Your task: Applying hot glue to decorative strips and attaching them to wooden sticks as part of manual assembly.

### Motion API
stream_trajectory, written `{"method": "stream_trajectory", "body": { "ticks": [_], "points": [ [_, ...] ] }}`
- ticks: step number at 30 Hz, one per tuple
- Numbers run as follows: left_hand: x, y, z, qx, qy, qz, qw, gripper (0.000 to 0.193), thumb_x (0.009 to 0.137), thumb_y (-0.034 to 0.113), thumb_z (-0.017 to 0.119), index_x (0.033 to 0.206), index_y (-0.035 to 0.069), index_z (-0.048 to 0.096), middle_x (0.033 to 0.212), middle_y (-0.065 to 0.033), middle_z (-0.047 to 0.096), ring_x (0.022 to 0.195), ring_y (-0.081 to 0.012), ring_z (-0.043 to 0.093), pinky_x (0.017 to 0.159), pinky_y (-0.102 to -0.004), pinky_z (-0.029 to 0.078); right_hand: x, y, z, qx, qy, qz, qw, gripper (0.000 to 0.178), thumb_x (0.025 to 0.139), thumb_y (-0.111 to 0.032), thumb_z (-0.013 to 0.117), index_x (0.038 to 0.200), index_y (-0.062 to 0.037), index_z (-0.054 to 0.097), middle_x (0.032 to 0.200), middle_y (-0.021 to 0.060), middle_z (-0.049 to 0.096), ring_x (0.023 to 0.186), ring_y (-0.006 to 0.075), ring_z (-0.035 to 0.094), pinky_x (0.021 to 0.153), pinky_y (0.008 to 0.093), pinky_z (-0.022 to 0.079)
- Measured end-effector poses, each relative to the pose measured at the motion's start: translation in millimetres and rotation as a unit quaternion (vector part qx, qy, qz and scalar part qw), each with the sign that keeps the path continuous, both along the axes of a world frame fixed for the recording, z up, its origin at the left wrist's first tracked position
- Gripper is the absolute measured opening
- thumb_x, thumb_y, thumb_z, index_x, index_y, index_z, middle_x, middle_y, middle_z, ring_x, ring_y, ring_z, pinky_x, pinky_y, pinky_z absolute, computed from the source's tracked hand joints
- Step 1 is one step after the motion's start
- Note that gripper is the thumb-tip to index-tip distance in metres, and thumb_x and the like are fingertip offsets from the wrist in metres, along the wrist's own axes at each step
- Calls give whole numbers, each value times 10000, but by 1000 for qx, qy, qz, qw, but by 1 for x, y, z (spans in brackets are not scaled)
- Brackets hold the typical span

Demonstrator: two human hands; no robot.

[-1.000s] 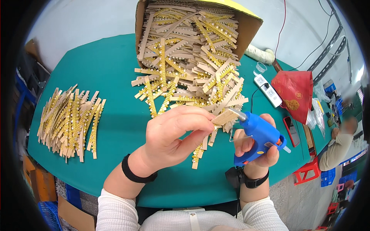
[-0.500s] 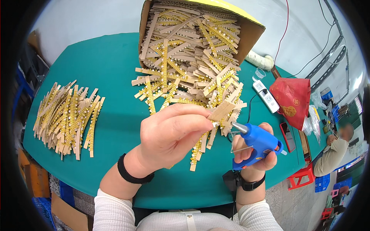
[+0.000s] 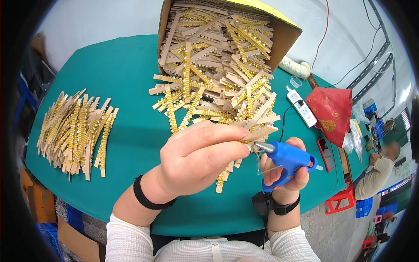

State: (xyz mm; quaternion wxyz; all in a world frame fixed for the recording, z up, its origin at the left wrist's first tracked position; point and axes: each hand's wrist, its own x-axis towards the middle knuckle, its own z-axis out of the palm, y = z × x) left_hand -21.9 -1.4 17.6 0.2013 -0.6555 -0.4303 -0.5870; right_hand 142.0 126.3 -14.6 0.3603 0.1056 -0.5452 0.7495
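Observation:
Over the middle of the table, my left hand [image 3: 203,155] pinches a tan card strip [image 3: 262,132] between thumb and fingers; its far end sticks out to the right. The rest of that strip is hidden by my fingers. My right hand [image 3: 290,174] grips a blue hot glue gun [image 3: 291,159]. The gun's metal nozzle points left, right at the strip's lower side beside my left fingertips; whether they touch, I cannot tell. Behind both hands spreads a heap of strips [image 3: 218,87] wound with gold trim and white beads, spilling from a cardboard box [image 3: 283,43] lying on its side.
A second pile of gold-trimmed strips [image 3: 76,133] lies at the left of the green table [image 3: 135,183]. On the right are a white power strip [image 3: 301,107], a red bag [image 3: 329,113], a phone [image 3: 325,155] and a clear cup [image 3: 295,82]. Another person [image 3: 377,174] sits at far right.
The strip has tilted from a raised slant to nearly level. My right hand has shifted slightly left, bringing the nozzle up to the strip by my left fingertips.

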Motion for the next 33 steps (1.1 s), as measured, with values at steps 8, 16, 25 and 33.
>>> {"method": "stream_trajectory", "body": {
  "ticks": [8,16,25,33],
  "points": [
    [2,0,0,10,7,9,1000,225,673,-82,647,836,59,583,849,-112,636,632,-186,592,512,-243,449,1,-4,3,16,-31,-40,999,577,775,-419,606,1149,-44,377,544,52,548,389,136,501,368,210,358],
    [1,0,1,11,3,8,1000,237,667,-97,640,844,46,572,828,-120,636,639,-198,605,524,-247,462,4,-8,6,40,-61,-97,993,572,748,-458,630,1091,-59,405,527,34,534,384,128,491,380,209,348],
    [0,1,1,6,-2,14,1000,246,648,-115,634,837,31,573,814,-130,633,658,-212,616,534,-257,474,11,-8,10,65,-59,-140,986,622,715,-398,703,1100,12,439,642,98,581,527,158,590,449,244,469],
    [-2,7,-5,17,7,52,998,220,641,-90,636,835,13,609,820,-120,636,641,-216,605,539,-256,479,13,-12,22,213,-110,-234,942,508,681,-156,747,1087,16,495,810,86,603,625,121,590,553,211,464]
  ]
}}
